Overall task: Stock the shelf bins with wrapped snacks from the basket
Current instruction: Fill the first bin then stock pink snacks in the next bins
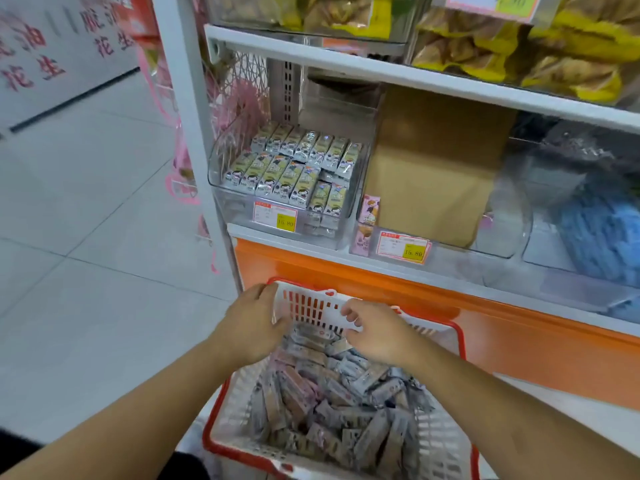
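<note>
Both hands were down at the far end of the basket [459,336], a white one with a red rim that sat on the floor against the orange base of the shelving. The wrapped snacks [332,400] filled it in a loose heap, bars lying every way, though many ran with their long axis roughly toward the shelf. The left hand [254,323] lay at the far left corner, fingers curled down beside the slatted wall; whether it held a bar or only the wall I could not tell. The right hand [375,332] hovered just over the pile, fingers bent and partly spread, seemingly closing on a pale wrapper at its fingertips, but motion blur hid any firm grasp. The bars lay directly beneath and just nearer the body than both sets of fingers, so either hand could reach them; the right looked better placed. The goal sat above and beyond: a clear bin [221,188] on the left, already lined with neat rows of packets [294,164] standing on end. Beside it a second bin [367,244] held a cardboard sheet [433,168] and a few pink packets [370,213]. The basket's far wall and the shelf lip stood between pile and bins, so a lift up and forward seemed needed.
</note>
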`<state>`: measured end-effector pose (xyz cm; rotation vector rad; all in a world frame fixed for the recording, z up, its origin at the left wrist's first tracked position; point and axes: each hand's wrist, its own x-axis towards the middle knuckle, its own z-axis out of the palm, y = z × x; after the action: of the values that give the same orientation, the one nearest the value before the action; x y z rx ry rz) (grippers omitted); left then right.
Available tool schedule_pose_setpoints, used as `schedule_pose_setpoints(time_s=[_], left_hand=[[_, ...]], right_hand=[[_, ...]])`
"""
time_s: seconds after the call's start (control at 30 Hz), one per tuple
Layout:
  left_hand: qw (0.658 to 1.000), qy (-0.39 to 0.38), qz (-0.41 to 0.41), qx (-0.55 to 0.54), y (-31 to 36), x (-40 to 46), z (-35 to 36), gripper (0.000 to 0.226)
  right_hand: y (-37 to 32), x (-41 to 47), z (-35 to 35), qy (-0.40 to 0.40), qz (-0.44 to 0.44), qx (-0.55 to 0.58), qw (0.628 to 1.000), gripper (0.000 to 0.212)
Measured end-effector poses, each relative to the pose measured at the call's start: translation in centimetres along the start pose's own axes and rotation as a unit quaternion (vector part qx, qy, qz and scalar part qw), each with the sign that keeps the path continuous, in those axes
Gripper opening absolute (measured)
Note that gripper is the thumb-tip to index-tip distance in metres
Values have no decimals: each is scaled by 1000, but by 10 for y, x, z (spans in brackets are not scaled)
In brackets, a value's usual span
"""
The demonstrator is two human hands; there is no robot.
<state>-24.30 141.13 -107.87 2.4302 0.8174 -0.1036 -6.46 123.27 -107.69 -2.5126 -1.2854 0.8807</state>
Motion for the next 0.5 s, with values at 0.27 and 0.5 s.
schedule_pose_setpoints(time_s=[0.27,0.5], left_hand=[[984,-58,-166,19,-42,6,81,110],[974,-95,-200,51,-37,13,80,110]], right_hand=[[80,21,92,-177,78,-36,980,63],[84,24,104,-101,87,-11,991,43]])
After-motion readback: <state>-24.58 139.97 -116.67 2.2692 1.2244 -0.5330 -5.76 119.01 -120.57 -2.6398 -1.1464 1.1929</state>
